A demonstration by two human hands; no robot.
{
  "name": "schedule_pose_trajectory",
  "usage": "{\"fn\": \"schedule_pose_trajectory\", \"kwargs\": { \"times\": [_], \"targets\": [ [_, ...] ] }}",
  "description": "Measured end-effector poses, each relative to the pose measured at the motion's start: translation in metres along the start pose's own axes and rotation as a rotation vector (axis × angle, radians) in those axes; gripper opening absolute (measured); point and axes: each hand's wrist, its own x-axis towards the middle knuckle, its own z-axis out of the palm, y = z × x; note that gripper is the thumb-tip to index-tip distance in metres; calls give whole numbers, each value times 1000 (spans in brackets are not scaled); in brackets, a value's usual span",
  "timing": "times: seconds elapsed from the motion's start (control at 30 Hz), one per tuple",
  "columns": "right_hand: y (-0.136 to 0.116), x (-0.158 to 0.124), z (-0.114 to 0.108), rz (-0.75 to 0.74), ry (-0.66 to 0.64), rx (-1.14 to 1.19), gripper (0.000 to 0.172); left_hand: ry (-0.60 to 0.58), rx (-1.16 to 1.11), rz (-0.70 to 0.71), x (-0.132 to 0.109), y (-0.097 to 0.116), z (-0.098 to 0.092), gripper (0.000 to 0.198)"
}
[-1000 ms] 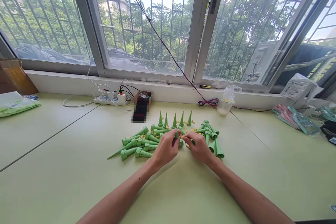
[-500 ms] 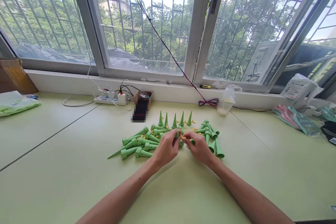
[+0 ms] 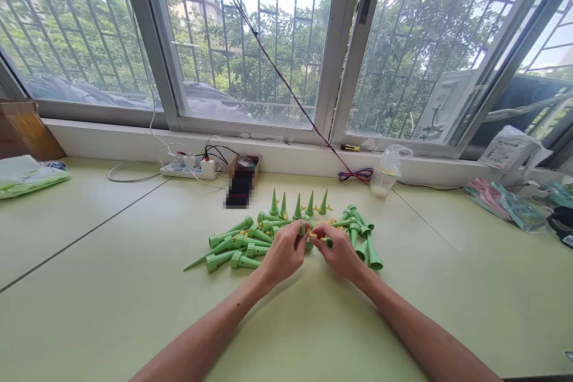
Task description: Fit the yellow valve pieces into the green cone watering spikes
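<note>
My left hand [image 3: 286,249] is closed on a green plastic watering spike [image 3: 302,230], mostly hidden by the fingers. Close beside it, my right hand [image 3: 338,249] pinches a small yellow valve [image 3: 313,236] between thumb and finger, against the spike or very near it; the exact contact is hidden. To the left lies a heap of green spikes [image 3: 219,259] with ribbed collars. More loose spikes [image 3: 369,253] lie right of my right hand. Behind the hands several spikes [image 3: 297,206] stand point up in a row, with yellow valves at their bases.
Along the window wall are a power strip [image 3: 190,172], a small cardboard box [image 3: 256,168], a coiled cable [image 3: 355,175] and a plastic cup [image 3: 384,181] with a bag. Plastic packages [image 3: 514,206] lie far right, and a green-white packet [image 3: 31,177] far left.
My right fingers have shifted slightly around the yellow valve, which shows more plainly now. My left hand and the spikes on the table stay where they were.
</note>
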Motion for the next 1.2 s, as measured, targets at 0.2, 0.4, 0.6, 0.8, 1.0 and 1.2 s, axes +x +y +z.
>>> {"fn": "schedule_pose_trajectory", "kwargs": {
  "times": [0.2,0.4,0.6,0.8,1.0,1.2],
  "targets": [
    [2,-1,0,16,-15,-6,9,2,-2,2,0,-1,1,12],
    [1,0,0,27,1,10,6,2,-4,-1,0,-1,1,12],
    [3,0,1,41,-36,-4,8,0,8,4,1,-2,1,12],
    [4,-1,1,41,-32,10,6,-7,5,9,0,-1,0,11],
    [4,-1,2,48,-29,3,3,-9,10,11,0,-1,0,13],
    [5,-1,2,42,-44,-12,7,-10,21,13,0,-2,1,12]
  ]
}}
